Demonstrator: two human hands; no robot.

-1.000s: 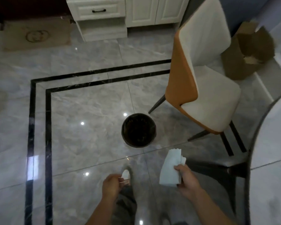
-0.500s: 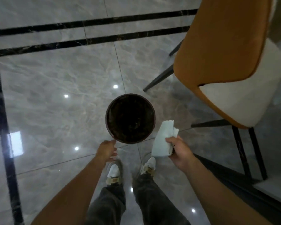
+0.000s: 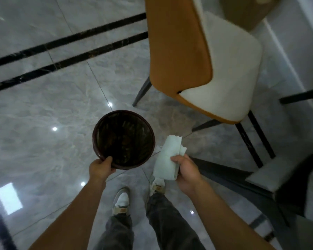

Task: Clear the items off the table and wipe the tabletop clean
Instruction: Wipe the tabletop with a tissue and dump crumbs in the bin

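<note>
Since half a second ago, left hand [image 3: 100,168] has gone from hovering short of the bin [image 3: 107,134] to gripping it: thumb hooked over the near rim, fingers curled underneath and out of sight. Bin looms larger and sits closer to centre, so I have leaned in. Right hand [image 3: 186,170] holds the paper towel [image 3: 167,159] as before, thumb pinching it against curled fingers, just right of the bin's rim and not touching it. Reading: with the bin in hand I judge I am about to carry it to the worktop for clearing, or drop the towel in; nothing has gone in on this pass. Worktop itself not clearly in view; dark shapes at lower right I cannot identify. Materials: bin is round and dark, with a thin, rolled-looking rim and a glossy dark lining, crinkled like a bag; contents unreadable. Towel is white, soft and loosely folded, with a torn, ragged top edge. Floor [image 3: 43,105] is polished grey marble-look tile with black inlay strips, reflecting ceiling lights; looks slick. Chair [image 3: 181,51] stands near, just beyond the bin: smooth orange shell, white padded seat, thin dark legs. Shoes [image 3: 121,199] just behind the bin.
</note>
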